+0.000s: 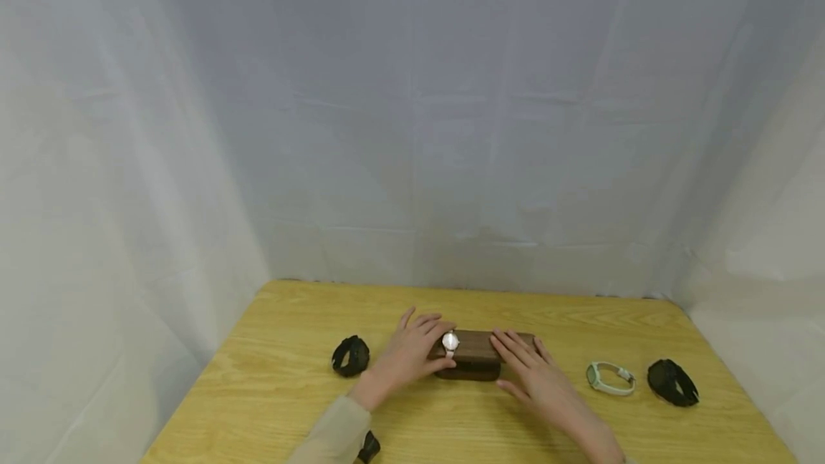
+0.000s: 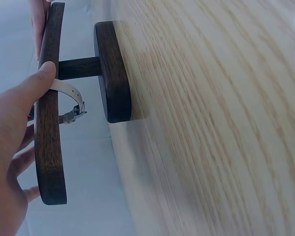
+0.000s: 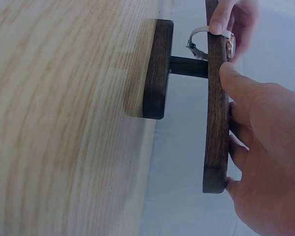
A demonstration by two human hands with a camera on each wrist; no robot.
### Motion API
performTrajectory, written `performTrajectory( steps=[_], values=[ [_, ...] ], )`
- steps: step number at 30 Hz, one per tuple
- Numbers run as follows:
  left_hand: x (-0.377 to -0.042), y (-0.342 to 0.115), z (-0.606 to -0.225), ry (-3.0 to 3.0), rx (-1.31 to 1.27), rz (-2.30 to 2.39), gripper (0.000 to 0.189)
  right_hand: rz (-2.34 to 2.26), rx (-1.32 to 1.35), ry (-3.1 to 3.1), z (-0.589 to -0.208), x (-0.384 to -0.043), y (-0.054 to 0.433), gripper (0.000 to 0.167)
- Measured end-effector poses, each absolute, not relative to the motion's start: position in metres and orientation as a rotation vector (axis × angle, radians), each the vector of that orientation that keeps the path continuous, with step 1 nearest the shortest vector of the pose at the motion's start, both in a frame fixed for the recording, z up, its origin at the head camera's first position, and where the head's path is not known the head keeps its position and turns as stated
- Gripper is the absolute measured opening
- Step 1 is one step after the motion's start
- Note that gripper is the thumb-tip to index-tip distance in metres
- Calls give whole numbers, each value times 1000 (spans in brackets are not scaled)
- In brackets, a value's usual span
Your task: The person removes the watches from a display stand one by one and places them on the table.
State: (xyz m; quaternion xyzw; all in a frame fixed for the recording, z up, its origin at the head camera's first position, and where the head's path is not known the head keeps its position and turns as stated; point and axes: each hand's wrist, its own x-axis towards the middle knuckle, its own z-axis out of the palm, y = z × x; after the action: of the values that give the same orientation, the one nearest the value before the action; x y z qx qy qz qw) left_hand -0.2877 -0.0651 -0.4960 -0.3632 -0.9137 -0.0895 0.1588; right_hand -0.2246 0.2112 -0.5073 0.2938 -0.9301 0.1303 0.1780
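A dark wooden watch stand (image 1: 477, 349) stands on the table, its long bar raised on a short post above a rounded base (image 2: 113, 73). Round the left part of the bar hangs a wristwatch (image 1: 450, 341) with a round pale face and a white strap; its buckle (image 2: 74, 114) dangles beneath. My left hand (image 1: 407, 351) pinches the watch against the bar, thumb at the front edge on the strap and fingers at the back. On the bar's right part rest the extended fingers of my right hand (image 1: 540, 377), its thumb (image 3: 243, 83) touching near the front edge.
A black watch (image 1: 351, 356) lies left of the stand. To the right are a pale green watch (image 1: 611, 379) and another black watch (image 1: 672, 382). Beside the left sleeve, a dark object (image 1: 369, 447) is partly hidden. White curtains (image 1: 412, 163) surround the wooden table (image 1: 258, 378).
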Motion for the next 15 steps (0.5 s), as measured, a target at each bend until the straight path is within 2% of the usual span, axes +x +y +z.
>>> performTrajectory(
  steps=[15],
  values=[
    [-289,-90,-499,-2605,-1025,-322,65,345,832,-2575,-510,-225,214,77]
  ],
)
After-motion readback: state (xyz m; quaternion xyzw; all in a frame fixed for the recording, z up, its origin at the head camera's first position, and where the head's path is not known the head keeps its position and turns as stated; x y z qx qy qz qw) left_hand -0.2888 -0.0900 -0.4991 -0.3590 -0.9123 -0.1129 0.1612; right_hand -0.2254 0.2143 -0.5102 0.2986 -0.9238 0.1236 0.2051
